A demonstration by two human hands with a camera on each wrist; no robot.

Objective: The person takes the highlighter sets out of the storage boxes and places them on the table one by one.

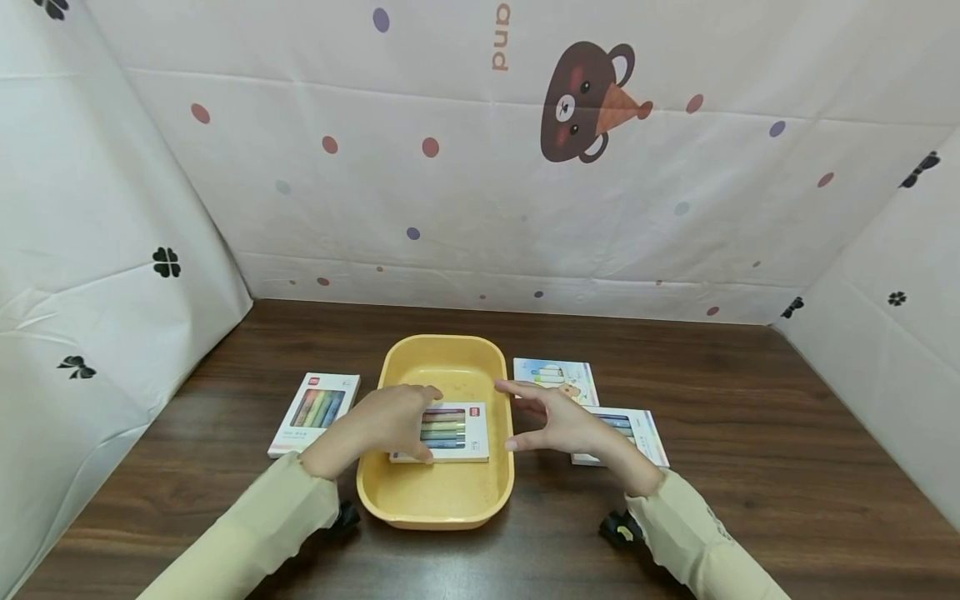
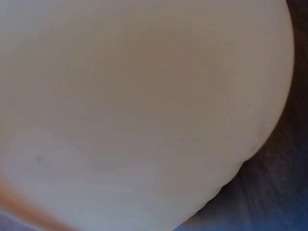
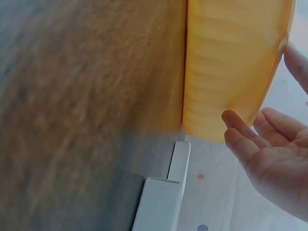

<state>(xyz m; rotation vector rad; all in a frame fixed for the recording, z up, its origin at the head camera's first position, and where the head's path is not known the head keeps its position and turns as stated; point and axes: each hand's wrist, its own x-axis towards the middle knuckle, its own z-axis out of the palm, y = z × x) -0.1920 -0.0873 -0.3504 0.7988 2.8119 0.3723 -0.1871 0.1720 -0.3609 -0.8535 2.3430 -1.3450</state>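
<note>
A yellow plastic tray stands on the table in the head view. Inside it lies a white windowed box of coloured markers. My left hand holds that box by its left end, thumb on the near side and fingers at the far side. By the tray's right rim is my right hand, fingers spread and slightly bent. In the right wrist view its fingertips are up against the tray's outer wall; firm contact cannot be told. A pale sleeve fills most of the left wrist view.
Another box of markers lies left of the tray. To the right are a box with a light-blue printed face and a white windowed box, partly under the right forearm. A white patterned cloth rises behind the dark wooden table.
</note>
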